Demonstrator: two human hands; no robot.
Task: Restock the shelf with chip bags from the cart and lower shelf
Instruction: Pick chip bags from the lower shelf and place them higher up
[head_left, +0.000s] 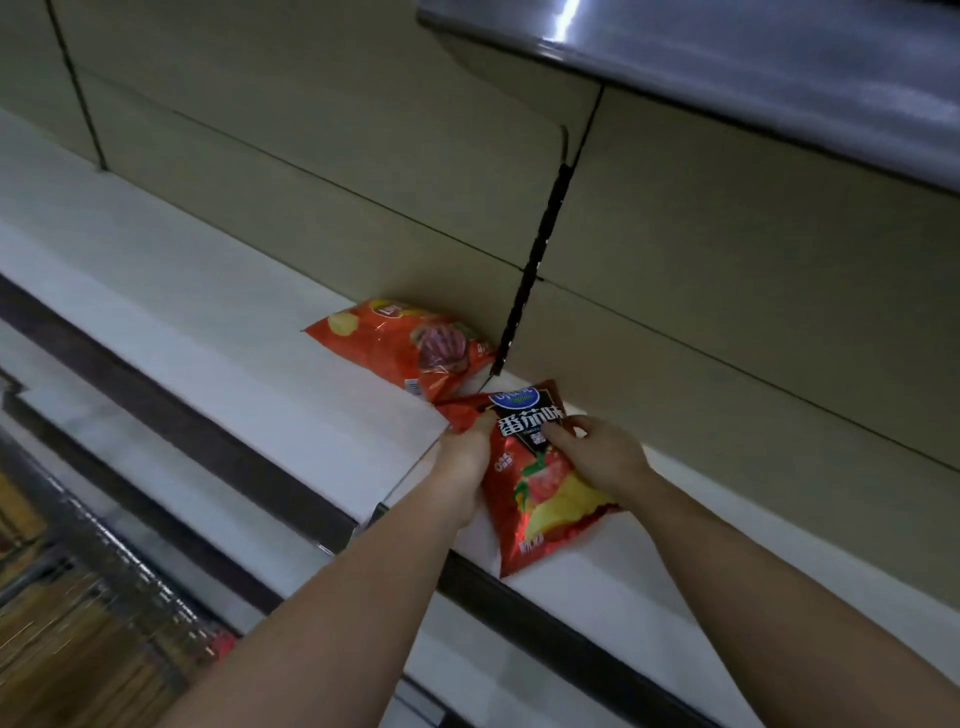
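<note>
A red tomato-flavour chip bag (540, 499) lies on the white shelf (218, 332), its top end toward the back wall. My left hand (465, 457) grips its left edge near the top. My right hand (597, 452) pinches its right side, fingers curled onto the front of the bag. A second, orange chip bag (400, 343) lies flat on the same shelf just behind and to the left, close to the back panel and apart from both hands.
A black slotted upright (535, 265) runs down the beige back panel between the two bags. A grey upper shelf (727, 67) overhangs at top right. A wire cart (98, 587) shows blurred at lower left, below the dark shelf edge strip (171, 410).
</note>
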